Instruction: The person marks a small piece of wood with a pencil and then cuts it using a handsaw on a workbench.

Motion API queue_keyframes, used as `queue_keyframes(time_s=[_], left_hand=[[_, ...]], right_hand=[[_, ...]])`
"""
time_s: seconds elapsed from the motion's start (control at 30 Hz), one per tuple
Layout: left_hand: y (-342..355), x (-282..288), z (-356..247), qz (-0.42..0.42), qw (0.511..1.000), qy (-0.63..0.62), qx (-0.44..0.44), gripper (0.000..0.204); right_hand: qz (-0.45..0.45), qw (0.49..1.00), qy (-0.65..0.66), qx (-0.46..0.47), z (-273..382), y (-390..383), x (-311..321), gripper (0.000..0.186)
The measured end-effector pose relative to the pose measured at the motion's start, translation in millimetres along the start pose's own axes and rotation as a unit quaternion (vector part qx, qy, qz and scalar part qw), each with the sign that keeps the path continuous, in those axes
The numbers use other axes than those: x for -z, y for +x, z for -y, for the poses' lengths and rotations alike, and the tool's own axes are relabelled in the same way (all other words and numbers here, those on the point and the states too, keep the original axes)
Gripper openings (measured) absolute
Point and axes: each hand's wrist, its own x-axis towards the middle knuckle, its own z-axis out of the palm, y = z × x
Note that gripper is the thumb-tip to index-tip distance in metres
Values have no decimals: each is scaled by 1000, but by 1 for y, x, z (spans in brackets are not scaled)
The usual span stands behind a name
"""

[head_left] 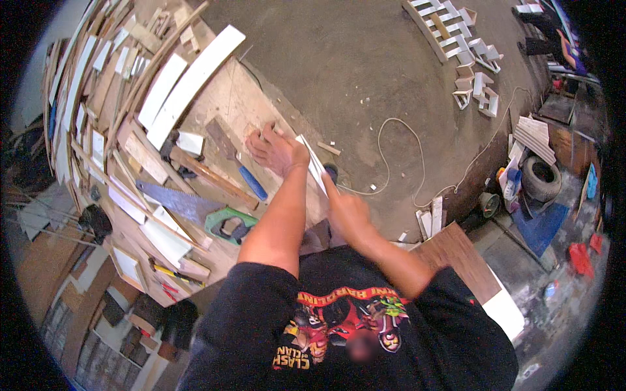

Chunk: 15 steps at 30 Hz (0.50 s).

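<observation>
My left hand (280, 150) rests on the pale wooden bench top (228, 91), palm down, its fingers bent and somewhat apart. Beside it, along the bench's right edge, runs a narrow white strip (312, 163). My right hand (349, 212) is at the near end of this strip, smeared by motion, so its grip is unclear. A flat-bladed tool with a blue handle (253, 182) lies just left of my left hand. Farther left are a wooden-handled hammer (215, 177) and a handsaw (179, 201) with a green handle.
Long white boards (195, 85) and many wood offcuts cover the bench's left side. Red-handled pliers (166, 288) lie near its front. A pale cable (422, 153) curls over the floor. White wooden pieces (450, 32) stand far right, and a tyre (541, 178) is at right.
</observation>
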Motion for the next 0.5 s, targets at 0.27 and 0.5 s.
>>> queue_keyframes(time_s=[0.27,0.5], left_hand=[[1,-5,-8,22,999,6,23,41],[2,-5,3,-25,999,22,-7,41]], right_hand=[[-7,1000,-4,-7,7,41,-2,75],[-47,998,-8,32,8,6,-2,66]])
